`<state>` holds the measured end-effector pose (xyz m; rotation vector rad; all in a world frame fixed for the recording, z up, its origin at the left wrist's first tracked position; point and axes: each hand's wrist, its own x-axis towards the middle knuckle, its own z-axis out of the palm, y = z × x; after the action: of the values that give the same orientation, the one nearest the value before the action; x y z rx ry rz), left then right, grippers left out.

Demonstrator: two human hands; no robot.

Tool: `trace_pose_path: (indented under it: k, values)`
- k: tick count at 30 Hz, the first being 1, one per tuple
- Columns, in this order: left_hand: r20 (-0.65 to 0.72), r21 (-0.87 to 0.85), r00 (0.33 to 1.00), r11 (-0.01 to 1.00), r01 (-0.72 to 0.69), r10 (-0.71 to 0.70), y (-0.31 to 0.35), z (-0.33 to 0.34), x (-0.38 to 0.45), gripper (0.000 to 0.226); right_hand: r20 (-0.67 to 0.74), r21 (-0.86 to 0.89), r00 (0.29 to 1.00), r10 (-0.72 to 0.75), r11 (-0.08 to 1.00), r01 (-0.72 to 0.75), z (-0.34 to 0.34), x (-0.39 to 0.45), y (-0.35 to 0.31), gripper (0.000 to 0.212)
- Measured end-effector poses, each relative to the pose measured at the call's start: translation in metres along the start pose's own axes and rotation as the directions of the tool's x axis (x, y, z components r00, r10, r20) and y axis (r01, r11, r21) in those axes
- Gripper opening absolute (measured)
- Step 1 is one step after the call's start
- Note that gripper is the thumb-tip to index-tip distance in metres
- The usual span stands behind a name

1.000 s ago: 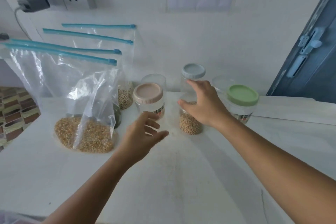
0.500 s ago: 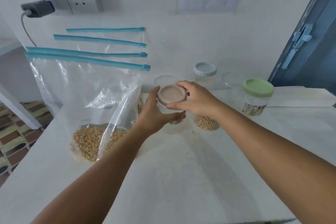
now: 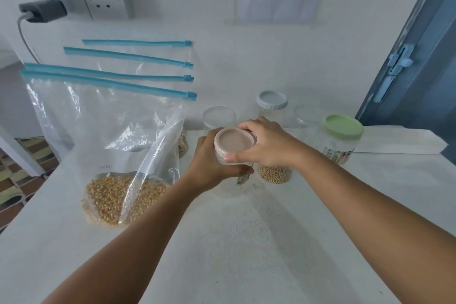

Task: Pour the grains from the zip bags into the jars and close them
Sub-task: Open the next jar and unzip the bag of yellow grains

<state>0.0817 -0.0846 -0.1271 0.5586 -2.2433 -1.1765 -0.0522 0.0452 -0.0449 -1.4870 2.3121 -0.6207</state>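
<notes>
A clear jar with a pink lid point(image 3: 234, 141) stands at the middle of the white table point(image 3: 246, 242). My left hand point(image 3: 209, 168) grips the jar's body from the left. My right hand point(image 3: 266, 145) curls round the pink lid from the right. Left of them a zip bag point(image 3: 111, 155) with yellow grain at its bottom leans upright, its blue zip strip on top. Further zip bags point(image 3: 138, 57) stand behind it against the wall. A jar with a grey-blue lid point(image 3: 271, 103) holds pale grain behind my right hand.
A jar with a green lid point(image 3: 341, 131) stands at the right, a clear-lidded jar point(image 3: 219, 116) behind the pink one. A wall socket with a plugged charger point(image 3: 42, 11) is upper left. A blue door point(image 3: 419, 69) is at the right. The table's left edge drops to a tiled floor.
My right hand left the grey-lidded jar and came onto the pink lid. My left hand closed round the pink-lidded jar's body. The view moved closer.
</notes>
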Motion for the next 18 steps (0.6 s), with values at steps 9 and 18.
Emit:
trace_pose_path:
  k: [9, 18]
  values:
    - [-0.010, -0.165, 1.000, 0.986, 0.024, -0.026, -0.004, 0.005, -0.007, 0.098, 0.005, 0.015, 0.997, -0.077, 0.997, 0.076, 0.000, 0.010, 0.007, 0.092]
    - [0.067, -0.166, 0.997, 0.985, 0.055, -0.044, -0.002, -0.012, -0.009, 0.112, 0.103, -0.004, 0.987, -0.120, 0.993, 0.121, -0.006, 0.018, 0.004, 0.109]
